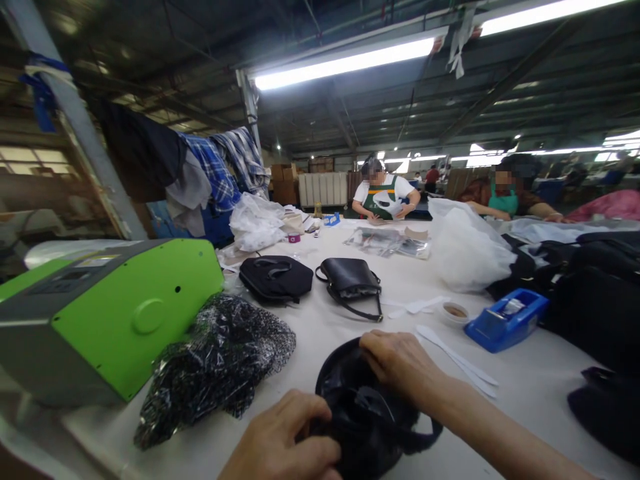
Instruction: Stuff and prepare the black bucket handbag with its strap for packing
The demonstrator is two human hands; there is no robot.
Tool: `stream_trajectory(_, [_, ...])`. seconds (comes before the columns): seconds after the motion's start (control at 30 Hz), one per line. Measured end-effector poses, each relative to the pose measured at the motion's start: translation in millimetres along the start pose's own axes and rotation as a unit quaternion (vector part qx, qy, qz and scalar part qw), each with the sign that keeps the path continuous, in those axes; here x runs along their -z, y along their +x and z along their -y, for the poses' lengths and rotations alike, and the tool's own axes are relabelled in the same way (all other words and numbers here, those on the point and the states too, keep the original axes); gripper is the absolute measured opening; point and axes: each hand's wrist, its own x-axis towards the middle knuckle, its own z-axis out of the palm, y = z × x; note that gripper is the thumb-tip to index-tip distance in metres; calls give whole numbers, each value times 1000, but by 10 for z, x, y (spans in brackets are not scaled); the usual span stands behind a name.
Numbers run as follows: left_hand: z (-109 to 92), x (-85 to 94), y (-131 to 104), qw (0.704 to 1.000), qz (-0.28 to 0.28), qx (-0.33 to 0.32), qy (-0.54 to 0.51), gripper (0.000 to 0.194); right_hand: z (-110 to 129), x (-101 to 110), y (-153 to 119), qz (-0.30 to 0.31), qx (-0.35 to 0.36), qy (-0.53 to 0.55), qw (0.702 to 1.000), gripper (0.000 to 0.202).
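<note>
A black handbag (365,407) lies at the near edge of the white table, its opening turned up toward me. My left hand (293,433) grips the bag's left side, fingers curled at the rim. On the far right part of the rim, my right hand (400,360) pinches the edge between thumb and fingers. Something dark and shiny shows inside the opening, too dim to make out. The bag's strap (417,440) loops out under my right wrist. Beyond it stand a smaller black shoulder bag (353,277) and a black fabric bag (277,277).
Crumpled black plastic (215,360) lies left, against a green machine (145,313). To the right are a blue tape dispenser (507,320), a small cup (455,312), white strips (457,360) and a white plastic bag (465,247). Two people work across the table (330,327).
</note>
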Motion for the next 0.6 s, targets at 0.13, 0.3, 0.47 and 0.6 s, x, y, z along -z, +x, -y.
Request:
stream_trajectory(0.13, [25, -65, 268, 994, -43, 92, -47, 26, -1, -10, -18, -6, -6, 21, 1000, 18])
stream_trajectory(0.3, [45, -119, 700, 971, 96, 214, 36, 19, -21, 1, -33, -12, -14, 67, 998, 18])
stream_trajectory(0.47, [41, -183, 865, 942, 267, 120, 166, 19, -74, 54, -14, 4, -20, 117, 993, 20])
stream_trajectory(0.6, [47, -214, 933, 937, 307, 41, 163, 15, -117, 121, 7, 18, -18, 167, 986, 17])
